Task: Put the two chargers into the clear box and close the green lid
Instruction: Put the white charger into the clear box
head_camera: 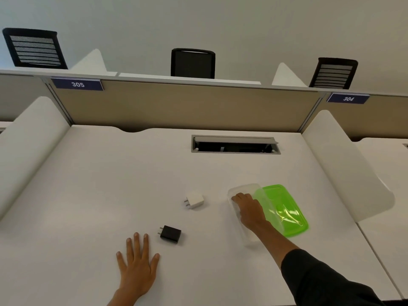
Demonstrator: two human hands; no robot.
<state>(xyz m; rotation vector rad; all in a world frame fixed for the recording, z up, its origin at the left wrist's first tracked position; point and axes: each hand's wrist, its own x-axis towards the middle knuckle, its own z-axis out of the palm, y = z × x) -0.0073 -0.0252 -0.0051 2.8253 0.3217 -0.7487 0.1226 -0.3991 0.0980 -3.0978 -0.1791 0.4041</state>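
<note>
I am watching the right hand [249, 212] reaching into the clear box [242, 191], which is tilting against the green lid [284, 208]; its fingers are curling over the near wall, though I cannot tell how firmly they are gripping. The left hand [138, 261] is lying flat with fingers spread on the desk [99, 184], holding nothing. I am worrying the light box is going to slide or tip, knocking the lid away. I am counting 2 chargers outside the box, the white charger [195, 200] and the black charger [170, 234], plus 1 box and 1 lid.
</note>
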